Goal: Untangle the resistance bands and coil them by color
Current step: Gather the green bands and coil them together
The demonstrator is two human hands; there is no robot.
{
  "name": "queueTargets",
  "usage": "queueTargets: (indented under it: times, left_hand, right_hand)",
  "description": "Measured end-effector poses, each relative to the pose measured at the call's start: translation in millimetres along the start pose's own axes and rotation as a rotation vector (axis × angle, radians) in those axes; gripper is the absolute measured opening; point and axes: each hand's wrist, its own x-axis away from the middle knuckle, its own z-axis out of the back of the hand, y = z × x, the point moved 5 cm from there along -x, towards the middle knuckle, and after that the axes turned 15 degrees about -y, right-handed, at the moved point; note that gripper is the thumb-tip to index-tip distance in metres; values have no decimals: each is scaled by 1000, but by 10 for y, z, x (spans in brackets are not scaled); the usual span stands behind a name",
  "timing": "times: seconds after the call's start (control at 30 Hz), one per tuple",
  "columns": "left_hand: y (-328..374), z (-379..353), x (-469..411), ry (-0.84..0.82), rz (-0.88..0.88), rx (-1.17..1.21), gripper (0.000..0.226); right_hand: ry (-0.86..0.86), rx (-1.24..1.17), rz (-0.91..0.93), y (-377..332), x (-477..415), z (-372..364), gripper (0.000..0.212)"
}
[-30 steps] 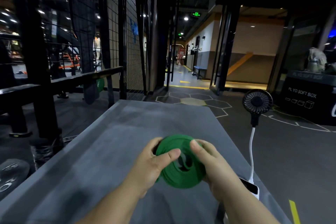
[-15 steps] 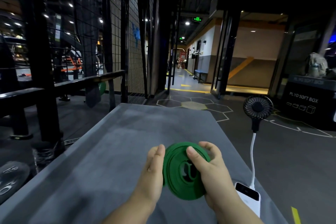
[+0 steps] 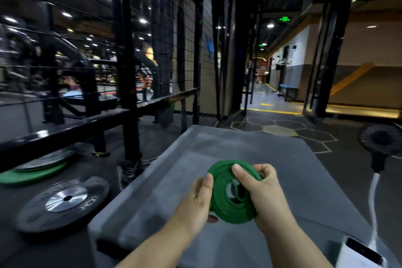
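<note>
Black steel rack with wire mesh: fills the upper left and centre of the frame. Grey padded platform: runs from the centre to the lower edge. Dark weight plate with a silver hub: lies flat on the floor at lower left, with a green plate behind it, blurred. Black fan: stands at the right edge on a white stalk, which runs down to a white box in the lower right corner.

Green resistance band: wound into a flat coil, held up on edge above the platform, lower centre. Right hand: thumb pressed on the coil's face, fingers curled over its far rim. Left hand: cups the coil's left rim, thumb laid along the edge, one fingertip showing beneath. The two hands sit close together, clamped on the coil between them.
</note>
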Motion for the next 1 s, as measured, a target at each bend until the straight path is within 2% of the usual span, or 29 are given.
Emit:
queueTargets:
  times: [0.03, 0.13, 0.2, 0.27, 0.33, 0.47, 0.57, 0.63, 0.73, 0.87, 0.93, 1.0]
  left_hand:
    - [39, 80, 55, -3, -1, 44, 39]
    - [117, 393, 188, -14, -64, 68, 58]
    - [191, 684, 305, 61, -95, 43, 74]
    - [277, 991, 436, 189, -122, 30, 85]
    - [369, 1251, 562, 289, -206, 84, 75]
    - [536, 1577, 725, 389, -337, 239, 78]
    - [700, 1796, 819, 477, -433, 334, 54]
    - [789, 1949, 846, 537, -488, 361, 47]
    - [879, 2184, 869, 660, -504, 315, 60]
    - [963, 2392, 830, 784, -513, 274, 92]
    - [1019, 2444, 823, 813, -534, 285, 94]
    - [1079, 2501, 807, 815, -577, 269, 85]
  right_hand:
    - [-52, -55, -19, -5, -44, -123, 50]
    - [-279, -271, -49, -62, -181, -535, 36]
    - [-441, -323, -57, -176, -253, -850, 43]
    - [-531, -344, -27, -283, -319, -1157, 42]
    - [-547, -378, 37, -421, -365, -1469, 51]
    - [-563, -434, 75, -591, -442, -2072, 64]
    - [-692, -379, 87, -718, -472, -2487, 70]
    - [-731, -386, 85, -818, -515, -2682, 66]
    - [-812, -416, 83, -983, -576, -2937, 61]
    - [-850, -433, 71, -1157, -703, -3191, 52]
    - [-891, -445, 85, -1252, -762, -3301, 45]
    - [-908, -463, 98, -1348, -808, -3400, 45]
